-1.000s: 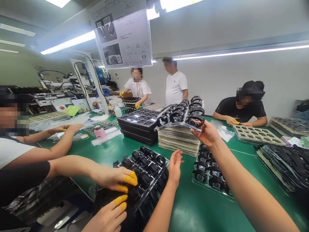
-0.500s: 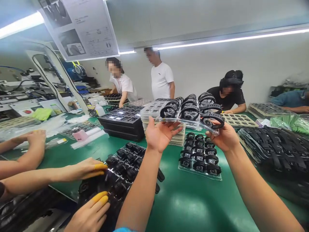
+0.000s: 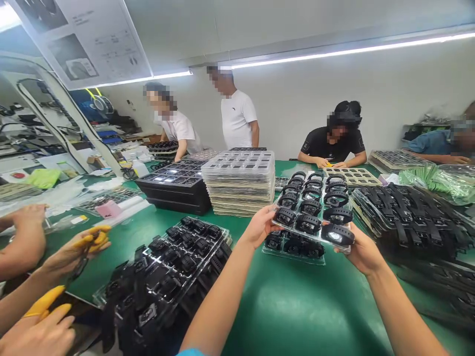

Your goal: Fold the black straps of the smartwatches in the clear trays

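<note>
Between my two hands is a clear plastic tray (image 3: 301, 233) filled with black watches (image 3: 310, 207), their straps curled into loops. My left hand (image 3: 261, 227) grips its left near corner, fingers partly tucked underneath. At the right near corner, my right hand (image 3: 364, 251) closes on the edge. Held slightly tilted, the upper tray hangs over a second clear tray (image 3: 291, 260) of watches on the table and covers most of it. Whether the two trays touch, I cannot tell.
A tall stack of pale trays (image 3: 241, 193) stands behind, beside a black tray stack (image 3: 174, 195). Watch-filled trays lie left (image 3: 218, 242) and right (image 3: 408, 217). At left, a co-worker's hands with yellow finger covers (image 3: 89, 242) hold a dark watch. Other people work across the green table (image 3: 308, 301).
The held tray has come down over the lower tray and levelled out to show its rows. My left hand has gone from open beneath it to gripping its corner. The co-worker's hands moved left.
</note>
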`<action>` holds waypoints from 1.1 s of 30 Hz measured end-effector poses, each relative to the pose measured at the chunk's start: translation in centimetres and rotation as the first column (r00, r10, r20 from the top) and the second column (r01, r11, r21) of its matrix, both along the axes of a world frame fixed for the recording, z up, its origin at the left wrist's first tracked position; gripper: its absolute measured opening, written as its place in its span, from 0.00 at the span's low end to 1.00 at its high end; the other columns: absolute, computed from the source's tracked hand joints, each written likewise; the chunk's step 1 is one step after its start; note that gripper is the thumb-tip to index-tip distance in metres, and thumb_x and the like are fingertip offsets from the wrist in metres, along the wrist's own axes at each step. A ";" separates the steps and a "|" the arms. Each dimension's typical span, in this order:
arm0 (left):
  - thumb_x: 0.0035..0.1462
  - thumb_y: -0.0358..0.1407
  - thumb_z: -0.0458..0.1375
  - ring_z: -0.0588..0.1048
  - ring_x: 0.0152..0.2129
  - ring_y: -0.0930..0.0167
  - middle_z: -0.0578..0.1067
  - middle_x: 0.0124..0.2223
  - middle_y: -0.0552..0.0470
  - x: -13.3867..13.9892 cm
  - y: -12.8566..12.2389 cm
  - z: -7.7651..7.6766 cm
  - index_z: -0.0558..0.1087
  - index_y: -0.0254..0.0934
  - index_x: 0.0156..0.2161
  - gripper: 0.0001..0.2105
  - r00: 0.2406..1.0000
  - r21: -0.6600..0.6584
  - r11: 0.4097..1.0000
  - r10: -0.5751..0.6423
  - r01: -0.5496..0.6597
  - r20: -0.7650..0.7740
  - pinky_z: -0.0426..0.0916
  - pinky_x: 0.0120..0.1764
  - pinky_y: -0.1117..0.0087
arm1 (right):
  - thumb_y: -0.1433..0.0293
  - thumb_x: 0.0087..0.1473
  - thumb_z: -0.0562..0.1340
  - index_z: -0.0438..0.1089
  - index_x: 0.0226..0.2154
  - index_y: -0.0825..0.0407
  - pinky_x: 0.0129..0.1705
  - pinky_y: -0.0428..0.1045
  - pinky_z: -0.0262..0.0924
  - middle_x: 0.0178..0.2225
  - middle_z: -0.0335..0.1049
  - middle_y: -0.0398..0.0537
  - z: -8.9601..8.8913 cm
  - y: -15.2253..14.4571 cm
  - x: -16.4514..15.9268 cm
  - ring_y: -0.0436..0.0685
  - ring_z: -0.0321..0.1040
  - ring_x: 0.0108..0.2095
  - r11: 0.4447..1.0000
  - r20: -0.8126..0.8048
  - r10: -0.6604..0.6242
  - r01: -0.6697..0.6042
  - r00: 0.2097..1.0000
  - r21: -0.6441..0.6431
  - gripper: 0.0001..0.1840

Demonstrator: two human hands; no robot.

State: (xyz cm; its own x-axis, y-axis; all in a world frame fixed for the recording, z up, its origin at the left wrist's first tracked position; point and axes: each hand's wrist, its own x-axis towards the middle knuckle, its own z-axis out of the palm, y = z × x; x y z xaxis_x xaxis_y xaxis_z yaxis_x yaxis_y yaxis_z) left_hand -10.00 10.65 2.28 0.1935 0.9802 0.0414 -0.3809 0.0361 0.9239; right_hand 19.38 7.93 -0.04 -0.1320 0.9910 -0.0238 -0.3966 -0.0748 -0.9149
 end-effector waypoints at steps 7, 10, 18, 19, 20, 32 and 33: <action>0.48 0.42 0.71 0.77 0.36 0.65 0.82 0.38 0.47 -2.0 0.6 -5.5 0.78 0.35 0.45 0.20 0.983 -0.045 0.990 0.125 -0.132 -0.135 0.68 0.39 0.66 | 0.62 0.49 0.70 0.74 0.44 0.45 0.24 0.49 0.71 0.42 0.79 0.47 -5.1 2.0 -2.5 0.56 0.72 0.29 0.993 0.056 0.066 -0.060 0.996 -0.105 0.18; 0.44 0.45 0.73 0.77 0.36 0.64 0.82 0.37 0.46 -2.3 0.7 -7.3 0.79 0.34 0.42 0.22 0.973 -0.046 0.984 0.162 -0.171 -0.167 0.68 0.41 0.66 | 0.61 0.47 0.70 0.74 0.37 0.47 0.23 0.49 0.69 0.30 0.77 0.44 -6.3 2.8 -2.9 0.55 0.70 0.25 0.991 0.122 0.037 -0.021 0.992 -0.135 0.14; 0.50 0.48 0.69 0.79 0.38 0.62 0.82 0.40 0.45 -2.7 0.8 -10.0 0.79 0.34 0.43 0.20 0.942 -0.032 0.961 0.262 -0.274 -0.209 0.69 0.45 0.62 | 0.61 0.44 0.70 0.77 0.39 0.53 0.24 0.48 0.60 0.21 0.73 0.42 -7.0 4.0 -2.5 0.54 0.67 0.21 0.991 0.346 -0.045 0.086 0.937 -0.105 0.19; 0.51 0.47 0.69 0.79 0.40 0.62 0.82 0.41 0.44 -2.7 0.8 -10.3 0.78 0.35 0.44 0.20 0.936 -0.024 0.957 0.277 -0.289 -0.215 0.69 0.46 0.61 | 0.62 0.44 0.70 0.78 0.40 0.53 0.25 0.48 0.61 0.22 0.73 0.42 -7.2 4.1 -2.3 0.54 0.67 0.21 0.990 0.368 -0.071 0.111 0.927 -0.090 0.20; 0.51 0.45 0.69 0.78 0.42 0.61 0.82 0.42 0.44 -2.6 0.8 -10.6 0.78 0.35 0.45 0.19 0.929 -0.014 0.951 0.297 -0.308 -0.220 0.68 0.49 0.61 | 0.62 0.44 0.70 0.78 0.42 0.53 0.27 0.49 0.61 0.23 0.74 0.42 -7.5 4.2 -2.1 0.55 0.67 0.22 0.988 0.386 -0.099 0.137 0.917 -0.073 0.21; 0.50 0.36 0.69 0.73 0.56 0.60 0.77 0.56 0.41 -1.7 0.4 -11.3 0.76 0.38 0.47 0.18 0.877 0.103 0.895 0.445 -0.433 -0.180 0.63 0.61 0.58 | 0.59 0.46 0.68 0.76 0.56 0.54 0.42 0.53 0.68 0.41 0.81 0.50 -8.9 5.5 -1.6 0.62 0.75 0.40 0.961 0.382 -0.274 0.262 0.883 0.085 0.35; 0.51 0.36 0.68 0.74 0.55 0.60 0.77 0.55 0.41 -1.7 0.4 -11.2 0.75 0.38 0.47 0.17 0.876 0.108 0.894 0.447 -0.434 -0.179 0.64 0.61 0.58 | 0.59 0.46 0.68 0.76 0.56 0.54 0.43 0.53 0.68 0.42 0.81 0.51 -9.1 5.6 -1.7 0.63 0.75 0.41 0.959 0.382 -0.283 0.270 0.880 0.088 0.35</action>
State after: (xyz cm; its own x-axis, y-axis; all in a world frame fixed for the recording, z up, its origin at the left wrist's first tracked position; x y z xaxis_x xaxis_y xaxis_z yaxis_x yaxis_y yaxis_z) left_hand -11.67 11.02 -8.93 -0.2472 0.9625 0.1121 -0.1568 -0.1539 0.9756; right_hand 17.72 13.56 -9.13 0.1605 0.9869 0.0153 -0.0108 0.0172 -0.9998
